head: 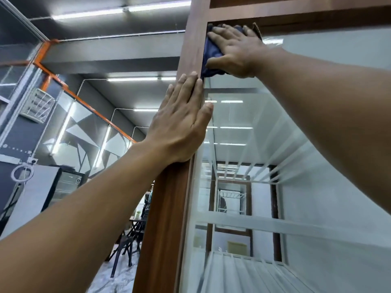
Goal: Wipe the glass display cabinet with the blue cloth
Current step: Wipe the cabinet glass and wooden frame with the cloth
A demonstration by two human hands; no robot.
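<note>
My right hand [234, 49] was up at the top of the glass display cabinet [317, 187], fingers [225, 31] spread flat, pressing the blue cloth [211, 52] onto the pane, just beside the wooden post [165, 208] and under the top rail [317, 17]. My left hand [182, 121] lay lower on that post, fingers straight, holding nothing (thumb over on the glass side).

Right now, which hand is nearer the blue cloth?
Right. The right hand presses flat on the blue cloth; the left hand rests lower, on the wooden frame.
</note>
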